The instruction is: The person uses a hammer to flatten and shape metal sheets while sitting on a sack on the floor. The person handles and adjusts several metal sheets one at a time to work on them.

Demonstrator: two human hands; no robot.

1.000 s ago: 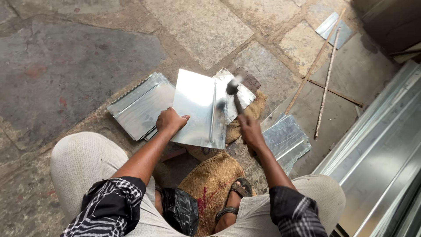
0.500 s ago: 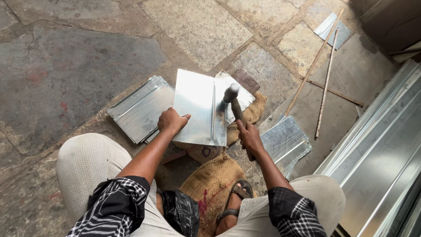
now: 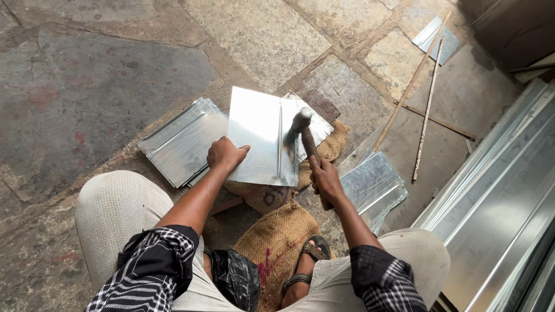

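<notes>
Metal sheet: bright silver, glaring white where lit. Mallet: grey head, dark brown handle. Burlap sack: tan weave, red stain. Shirt sleeves: black-and-white check. Trousers: off-white. Stone floor: mottled grey-brown.

Sheet and mallet on the stone floor

The metal sheet is a shiny, roughly square piece with a raised fold running near its right edge; it lies flat (slightly overhanging burlap) between the knees, pressed down at its lower left corner; the mallet, pale-headed with a dark wooden handle, rests head-down on the fold, handle slanting back toward the person.
</notes>
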